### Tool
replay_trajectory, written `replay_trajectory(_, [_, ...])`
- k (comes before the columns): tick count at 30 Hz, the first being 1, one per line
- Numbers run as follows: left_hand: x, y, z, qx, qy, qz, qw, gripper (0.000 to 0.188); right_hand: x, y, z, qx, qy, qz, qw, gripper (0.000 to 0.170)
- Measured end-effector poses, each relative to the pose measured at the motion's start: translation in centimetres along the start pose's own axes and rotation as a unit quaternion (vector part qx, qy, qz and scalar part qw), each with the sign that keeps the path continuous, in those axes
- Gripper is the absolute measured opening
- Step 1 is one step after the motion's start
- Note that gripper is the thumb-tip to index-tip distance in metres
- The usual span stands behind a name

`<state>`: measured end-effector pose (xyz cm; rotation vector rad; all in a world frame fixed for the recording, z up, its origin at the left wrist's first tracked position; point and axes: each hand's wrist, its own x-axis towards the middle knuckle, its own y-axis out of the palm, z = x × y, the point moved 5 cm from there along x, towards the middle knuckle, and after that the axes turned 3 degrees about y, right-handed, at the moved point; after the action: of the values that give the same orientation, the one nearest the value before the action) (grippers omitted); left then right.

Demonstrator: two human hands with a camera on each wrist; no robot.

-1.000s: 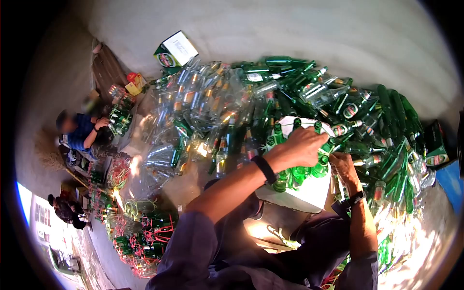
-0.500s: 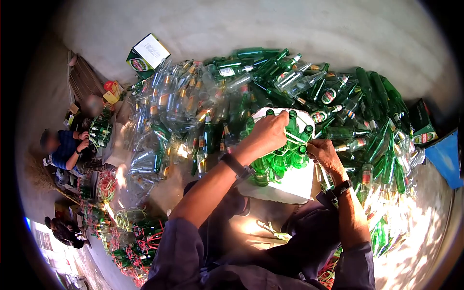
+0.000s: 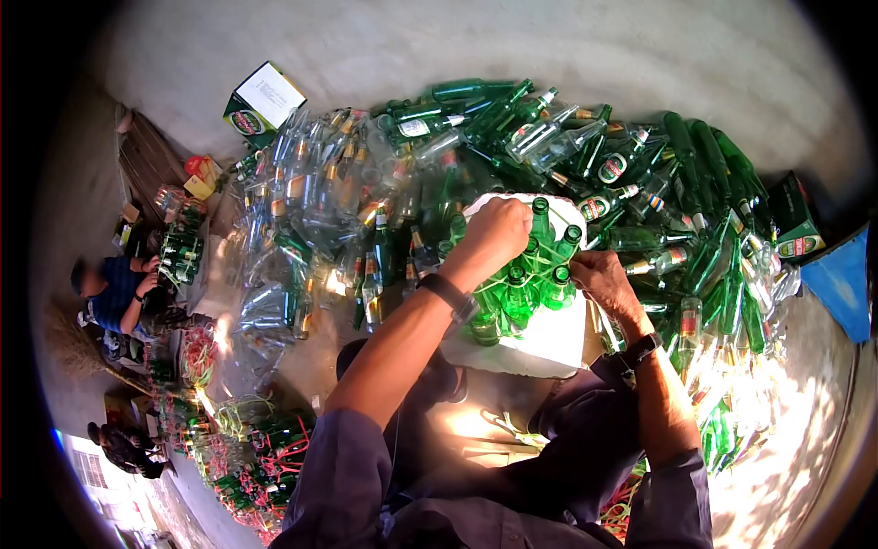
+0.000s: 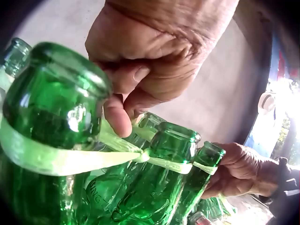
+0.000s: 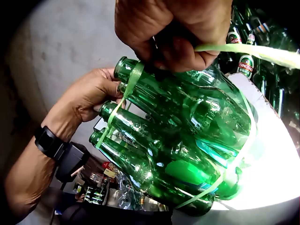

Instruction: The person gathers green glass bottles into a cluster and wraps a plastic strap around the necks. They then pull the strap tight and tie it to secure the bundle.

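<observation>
Several green glass bottles (image 3: pixel 519 297) stand bundled upright on a white board (image 3: pixel 540 355), with a pale green plastic strap (image 4: pixel 70 161) round their necks. In the left wrist view a knot shows in the strap between two necks. My left hand (image 3: pixel 494 236) is over the far left side of the bundle, its curled fingers pinching the strap among the bottle mouths. At the bundle's right edge, my right hand (image 3: pixel 606 282) holds a strap end (image 5: pixel 262 52), which trails from its curled fingers in the right wrist view. A second strap runs round the lower bodies.
Loose green and clear bottles (image 3: pixel 631 238) are heaped behind and to both sides. A beer carton (image 3: pixel 265 99) leans by the wall; another carton (image 3: pixel 796 220) stands right. Strapped bundles (image 3: pixel 265 457) sit front left. A seated person (image 3: pixel 119 297) handles bottles at far left.
My left hand has moved left and away from me across the bottle tops. The right hand stays by the bundle's right edge. The head view has shifted, moving the scene leftward.
</observation>
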<state>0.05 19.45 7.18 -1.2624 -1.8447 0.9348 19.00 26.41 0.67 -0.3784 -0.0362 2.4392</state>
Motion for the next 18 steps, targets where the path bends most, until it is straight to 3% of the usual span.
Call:
replay_trajectory(2, [-0.2,0.0,-0.4,0.008,0.015,0.005,1.0,0.02,0.1,-0.3,-0.2,-0.026,-0.029,-0.033,0.999,0.023])
replay_trajectory(7, [-1.3,0.0,-0.3,0.039,0.063,-0.007,0.997,0.023,-1.2,-1.4,0.9,-0.04,0.001,-0.055,0.998,0.025])
replay_trajectory(9, [-2.2,-0.3,-0.6,0.064,0.061,0.02,0.996,0.026,-1.6,-1.9,1.1,-0.021,-0.007,-0.073,0.997,0.026])
replay_trajectory(10, [-2.6,-0.6,-1.1,0.065,0.062,0.018,0.996,0.026,-2.1,-1.9,1.5,-0.01,0.03,-0.069,0.997,0.024])
replay_trajectory(13, [-4.3,-0.3,-1.8,0.029,0.002,0.045,0.999,0.033,-2.4,-1.3,1.5,0.008,0.018,-0.06,0.998,0.024])
replay_trajectory(15, [-6.1,-0.4,-3.6,0.019,0.08,-0.079,0.993,0.046,-2.9,-1.2,2.1,0.003,0.028,-0.062,0.998,0.024])
replay_trajectory(16, [-6.4,0.4,-4.2,0.025,0.092,-0.027,0.995,0.057,-3.1,-1.0,2.3,0.002,0.027,-0.051,0.998,0.025])
replay_trajectory(18, [-7.4,1.6,-5.7,0.082,0.107,-0.041,0.99,0.059,-3.2,-0.8,2.5,-0.018,0.017,-0.044,0.999,0.026])
